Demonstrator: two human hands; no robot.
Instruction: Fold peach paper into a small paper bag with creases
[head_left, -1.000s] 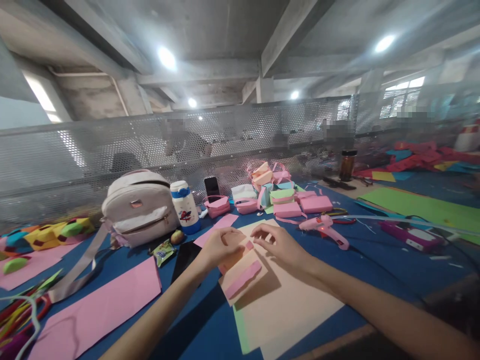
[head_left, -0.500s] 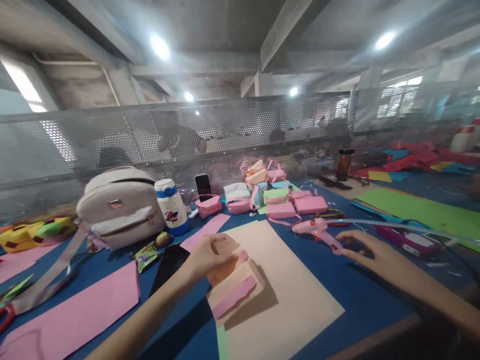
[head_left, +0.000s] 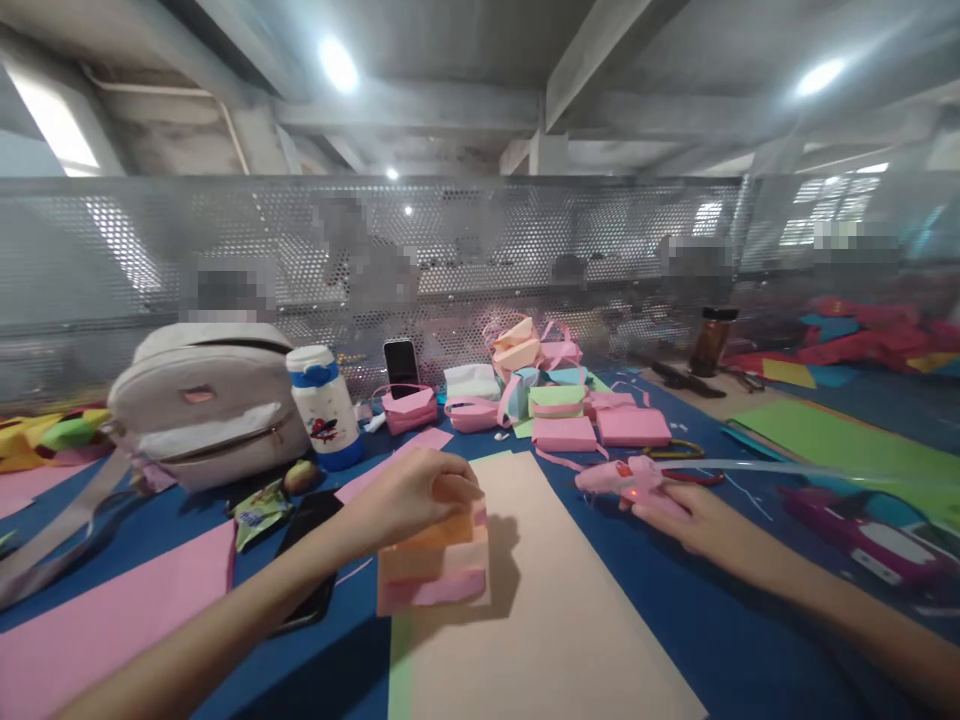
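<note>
My left hand (head_left: 429,497) pinches the upper edge of a small peach paper bag (head_left: 435,572) with a pink strip along its lower front. The bag is held over large peach paper sheets (head_left: 555,620), with a green sheet showing at their left edge. On the right, my right hand (head_left: 686,515) is wrapped round the handle of a pink hot glue gun (head_left: 626,480), whose nozzle points left. A small orange-red light glows on its body. A clear glue stick trails from its back to the right.
Finished paper bags (head_left: 562,432) cluster at the back middle. A grey-white backpack (head_left: 214,405), a water bottle (head_left: 324,410) and a propped phone (head_left: 401,368) stand at the left. A purple device (head_left: 870,535) lies far right. A perforated metal screen (head_left: 465,235) spans the back.
My right hand has closed round the glue gun's handle, having been just beside it with fingers apart. The paper bag in my left hand has turned, its strip now nearly level.
</note>
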